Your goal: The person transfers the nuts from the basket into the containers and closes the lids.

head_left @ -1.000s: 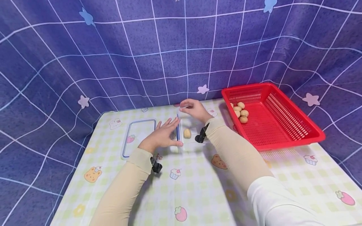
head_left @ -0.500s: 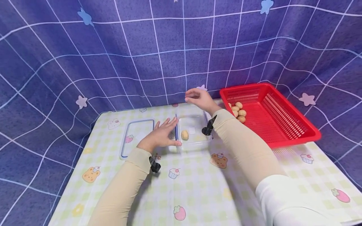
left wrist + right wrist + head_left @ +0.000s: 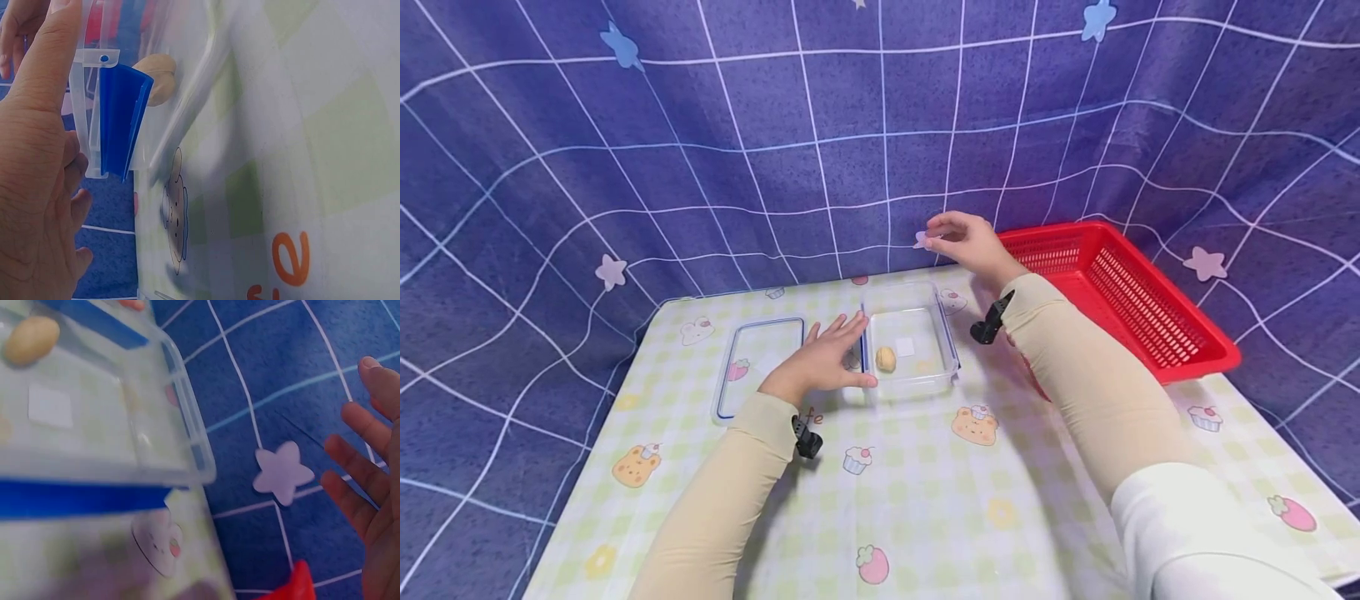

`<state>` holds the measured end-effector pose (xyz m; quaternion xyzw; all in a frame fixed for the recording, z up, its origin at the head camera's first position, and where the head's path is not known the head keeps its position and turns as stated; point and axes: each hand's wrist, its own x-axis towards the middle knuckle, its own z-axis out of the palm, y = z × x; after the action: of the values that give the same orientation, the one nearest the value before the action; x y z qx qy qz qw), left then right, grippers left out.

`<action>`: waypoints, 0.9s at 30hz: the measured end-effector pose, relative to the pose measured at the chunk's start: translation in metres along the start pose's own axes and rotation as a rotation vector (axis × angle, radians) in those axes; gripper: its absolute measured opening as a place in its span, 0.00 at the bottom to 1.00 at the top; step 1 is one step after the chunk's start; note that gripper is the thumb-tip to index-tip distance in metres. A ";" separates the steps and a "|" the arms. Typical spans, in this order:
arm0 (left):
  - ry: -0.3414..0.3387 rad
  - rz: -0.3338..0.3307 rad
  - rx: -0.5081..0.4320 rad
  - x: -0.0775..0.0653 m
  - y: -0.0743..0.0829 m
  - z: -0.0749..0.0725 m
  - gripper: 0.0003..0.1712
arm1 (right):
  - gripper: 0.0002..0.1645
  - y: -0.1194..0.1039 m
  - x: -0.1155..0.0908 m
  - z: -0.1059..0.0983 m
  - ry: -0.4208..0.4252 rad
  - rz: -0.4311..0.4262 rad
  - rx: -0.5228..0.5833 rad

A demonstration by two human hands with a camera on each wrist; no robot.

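Note:
A clear plastic food container [image 3: 917, 387] with blue-edged side clips sits uncovered near the back of the table. One tan walnut [image 3: 886, 359] lies inside, toward the left front corner. My left hand [image 3: 822, 360] rests against the container's left side, fingers spread, thumb toward the front corner. In the left wrist view the hand is beside the blue clip flap [image 3: 122, 119], and the walnut [image 3: 164, 84] shows through the wall. My right hand [image 3: 973, 247] hangs raised behind and right of the container, fingers loosely bent. The right wrist view shows nothing in that hand [image 3: 381, 475].
A clear lid with a blue seal [image 3: 724, 375] lies flat left of the container. On the right stands a red slotted basket [image 3: 1213, 354], its left part hidden behind my right arm. A blue curtain [image 3: 850, 150] hangs behind the table's back edge.
My right hand has moved from over the container up and right toward the basket. The walnut has shifted slightly forward-left inside the container. My left hand has stayed at the container's left side.

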<state>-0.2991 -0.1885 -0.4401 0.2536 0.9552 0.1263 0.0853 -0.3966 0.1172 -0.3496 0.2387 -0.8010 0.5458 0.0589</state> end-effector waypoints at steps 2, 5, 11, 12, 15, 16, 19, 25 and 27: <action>0.001 0.002 -0.001 0.000 0.000 0.000 0.67 | 0.22 -0.008 -0.006 -0.007 0.000 -0.004 0.004; 0.007 0.007 -0.003 -0.001 -0.001 0.000 0.68 | 0.22 -0.014 -0.013 -0.016 0.008 -0.011 0.016; 0.012 0.009 -0.009 -0.002 0.001 -0.001 0.67 | 0.22 0.005 -0.017 -0.037 0.044 0.013 -0.009; 0.012 0.007 -0.006 -0.002 0.001 -0.001 0.67 | 0.23 0.012 -0.017 -0.041 0.051 0.014 -0.011; 0.017 0.005 -0.001 -0.003 0.003 -0.001 0.67 | 0.23 0.030 -0.016 -0.053 0.077 0.021 -0.023; 0.021 0.006 0.000 -0.003 0.003 -0.001 0.66 | 0.22 0.033 -0.018 -0.057 0.085 0.020 -0.025; 0.030 0.005 -0.007 -0.004 0.003 -0.001 0.66 | 0.22 0.038 -0.023 -0.066 0.103 0.026 -0.029; 0.029 0.003 -0.005 -0.004 0.001 0.000 0.67 | 0.23 0.029 -0.038 -0.082 0.118 0.044 -0.043; 0.028 0.006 0.002 -0.004 0.000 0.000 0.68 | 0.22 0.024 -0.042 -0.085 0.125 0.045 -0.063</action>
<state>-0.2959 -0.1907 -0.4397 0.2546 0.9558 0.1289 0.0713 -0.3846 0.2144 -0.3513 0.1839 -0.8177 0.5355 0.1041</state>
